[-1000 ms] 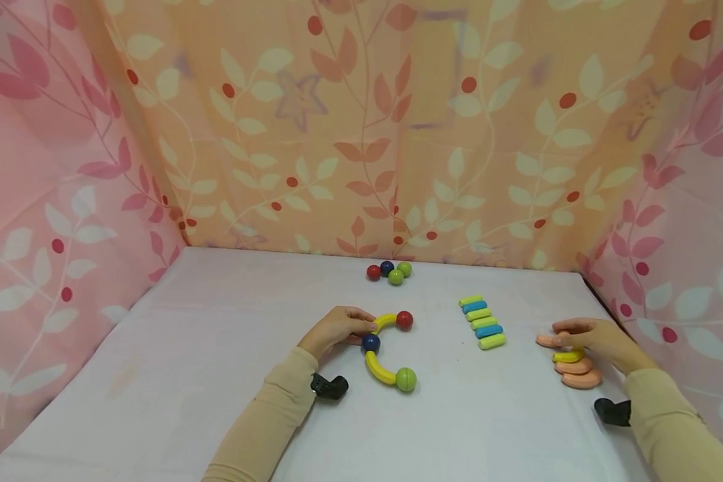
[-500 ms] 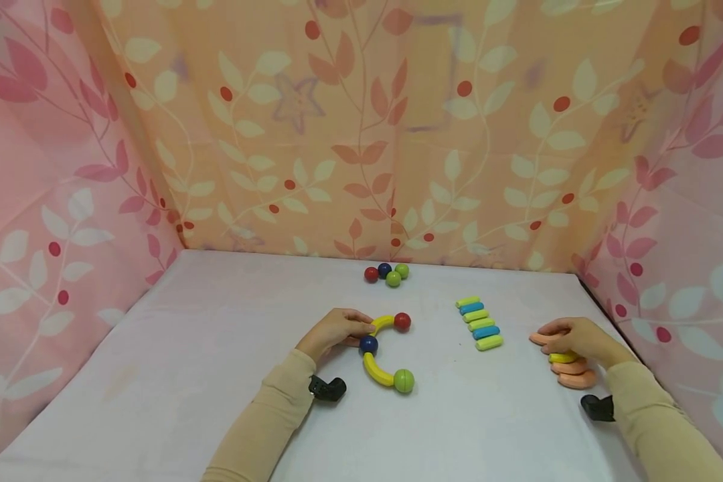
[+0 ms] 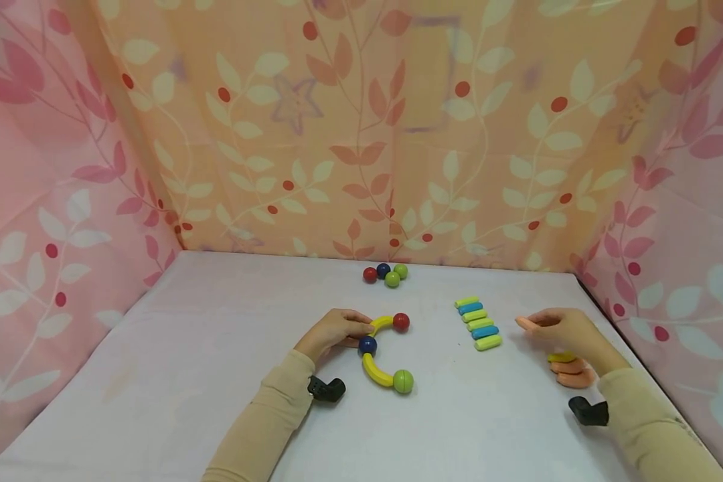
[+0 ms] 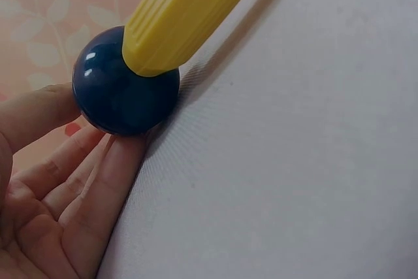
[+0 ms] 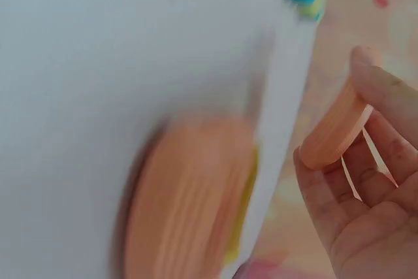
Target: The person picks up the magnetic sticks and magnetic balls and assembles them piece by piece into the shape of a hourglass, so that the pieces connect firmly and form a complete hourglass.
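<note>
My left hand (image 3: 336, 332) grips a C-shaped chain at its dark blue ball (image 4: 124, 89), thumb and fingers on either side. From that ball run two yellow curved sticks (image 3: 377, 372), one ending in a red ball (image 3: 401, 322) and the other in a green ball (image 3: 403, 381). On the right, my right hand (image 3: 563, 331) pinches an orange curved stick (image 5: 339, 125) between thumb and fingers, held up off the table. Below that hand lie more orange curved sticks (image 3: 575, 379) and a yellow one (image 3: 560, 357), partly covered by the wrist in the head view.
Several short green and blue sticks (image 3: 478, 325) lie in a slanted row between the hands. Loose red, blue and green balls (image 3: 392, 279) sit together near the back edge. Patterned curtains (image 3: 361, 134) stand behind and beside the white table (image 3: 217, 288).
The right hand has picked up an orange curved stick from the group and moved left with it. The left hand stays at the chain.
</note>
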`<state>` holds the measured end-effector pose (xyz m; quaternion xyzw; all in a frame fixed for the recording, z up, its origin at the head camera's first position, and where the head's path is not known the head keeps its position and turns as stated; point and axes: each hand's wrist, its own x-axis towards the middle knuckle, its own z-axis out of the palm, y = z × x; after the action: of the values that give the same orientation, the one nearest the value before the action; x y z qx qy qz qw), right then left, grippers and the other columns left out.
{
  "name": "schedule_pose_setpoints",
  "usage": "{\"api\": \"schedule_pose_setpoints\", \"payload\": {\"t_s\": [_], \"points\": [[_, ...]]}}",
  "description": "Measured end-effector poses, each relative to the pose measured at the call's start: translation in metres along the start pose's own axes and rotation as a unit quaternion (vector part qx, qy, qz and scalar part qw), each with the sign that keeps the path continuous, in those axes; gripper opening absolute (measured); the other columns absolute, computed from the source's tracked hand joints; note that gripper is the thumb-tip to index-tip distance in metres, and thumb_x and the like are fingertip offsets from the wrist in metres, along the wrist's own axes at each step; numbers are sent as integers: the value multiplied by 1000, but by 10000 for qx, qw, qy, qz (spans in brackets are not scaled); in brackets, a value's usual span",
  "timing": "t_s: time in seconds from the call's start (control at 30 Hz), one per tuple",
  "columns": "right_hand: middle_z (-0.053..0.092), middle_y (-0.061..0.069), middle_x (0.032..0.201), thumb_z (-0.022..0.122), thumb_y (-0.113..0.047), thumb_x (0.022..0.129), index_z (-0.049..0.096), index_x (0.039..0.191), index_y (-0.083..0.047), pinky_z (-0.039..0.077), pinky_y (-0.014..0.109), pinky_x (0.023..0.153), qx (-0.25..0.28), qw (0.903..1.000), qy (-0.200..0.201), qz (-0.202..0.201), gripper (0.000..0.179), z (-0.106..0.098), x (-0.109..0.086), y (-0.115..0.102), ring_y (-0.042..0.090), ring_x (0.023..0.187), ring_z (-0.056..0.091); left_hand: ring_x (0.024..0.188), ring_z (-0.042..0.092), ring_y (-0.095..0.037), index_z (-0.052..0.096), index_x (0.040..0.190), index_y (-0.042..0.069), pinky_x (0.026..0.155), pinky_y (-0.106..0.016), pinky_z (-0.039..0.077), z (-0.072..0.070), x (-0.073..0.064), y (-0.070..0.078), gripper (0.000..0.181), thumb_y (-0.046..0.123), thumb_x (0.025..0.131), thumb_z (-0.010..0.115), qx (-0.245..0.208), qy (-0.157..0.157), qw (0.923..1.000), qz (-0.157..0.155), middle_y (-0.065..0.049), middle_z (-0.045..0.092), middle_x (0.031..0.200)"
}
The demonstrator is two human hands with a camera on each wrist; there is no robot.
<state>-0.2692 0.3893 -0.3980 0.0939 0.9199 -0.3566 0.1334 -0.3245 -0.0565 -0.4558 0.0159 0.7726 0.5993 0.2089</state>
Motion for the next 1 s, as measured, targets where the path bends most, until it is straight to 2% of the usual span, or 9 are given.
{"api": "schedule_pose_setpoints", "payload": {"t_s": [0.03, 0.13, 0.23, 0.3, 0.4, 0.5, 0.7, 0.83, 1.0], "points": [[52, 21, 138, 64, -73, 80, 57, 137, -11, 49, 39, 74, 131, 9999, 7, -54, 84, 4, -3, -6, 34, 113, 47, 87, 64, -14, 73, 113, 8, 78, -27, 60, 0, 0, 0, 32, 23, 86, 78, 1, 22, 10000, -12, -8, 71, 104], [53, 18, 144, 61, -71, 83, 56, 140, -12, 44, 49, 89, 310, 9987, -29, -412, 82, 15, -9, -22, 36, 125, 43, 87, 65, -14, 73, 113, 8, 78, -27, 60, -1, -1, 0, 31, 23, 86, 79, -18, 59, 10000, -52, -7, 71, 103], [56, 16, 143, 61, -69, 86, 57, 139, -11, 39, 61, 100, 371, 9977, -46, -571, 79, 28, -9, -36, 36, 130, 44, 87, 65, -13, 73, 113, 8, 77, -27, 60, -1, -1, 0, 31, 22, 86, 79, -25, 69, 9999, -86, -7, 72, 103], [58, 16, 140, 63, -65, 86, 59, 137, -10, 38, 63, 101, 375, 9974, -52, -606, 75, 37, -7, -44, 36, 128, 46, 87, 65, -13, 73, 113, 8, 77, -27, 60, -1, -1, 0, 31, 22, 86, 78, -36, 71, 9999, -95, -7, 72, 102], [63, 17, 133, 68, -55, 89, 63, 132, -6, 48, 51, 97, 374, 9968, -24, -707, 66, 51, -2, -54, 31, 118, 55, 87, 65, -13, 73, 113, 7, 77, -26, 60, -1, -2, 0, 31, 21, 86, 78, -52, 62, 9999, -93, -7, 72, 102], [66, 18, 126, 70, -45, 91, 65, 127, -1, 50, 37, 90, 375, 9952, -3, -900, 56, 63, 1, -63, 27, 109, 57, 87, 65, -13, 73, 113, 7, 77, -26, 60, -2, -1, 1, 31, 21, 86, 78, -61, 44, 9999, -86, -7, 72, 102], [63, 22, 131, 67, -42, 93, 65, 127, 0, 50, 43, 95, 299, 9928, 45, -1155, 54, 79, 1, -82, 35, 119, 53, 87, 65, -13, 73, 113, 9, 77, -26, 60, -2, 0, 1, 31, 22, 85, 79, -27, 65, 9999, -86, -7, 72, 103], [64, 21, 128, 65, -39, 95, 64, 129, 1, 52, 34, 82, 250, 9930, 19, -1155, 52, 89, 2, -94, 31, 111, 55, 87, 64, -13, 74, 112, 10, 76, -25, 60, -2, 0, 1, 30, 23, 85, 79, -41, 67, 9999, -134, -6, 72, 102], [64, 18, 127, 64, -37, 96, 66, 127, -2, 48, 29, 78, 95, 9930, -41, -1172, 47, 102, 8, -106, 27, 105, 56, 86, 64, -13, 74, 112, 9, 76, -24, 60, -1, 0, 1, 29, 22, 86, 79, -81, 50, 9999, -133, -6, 72, 100]]}}
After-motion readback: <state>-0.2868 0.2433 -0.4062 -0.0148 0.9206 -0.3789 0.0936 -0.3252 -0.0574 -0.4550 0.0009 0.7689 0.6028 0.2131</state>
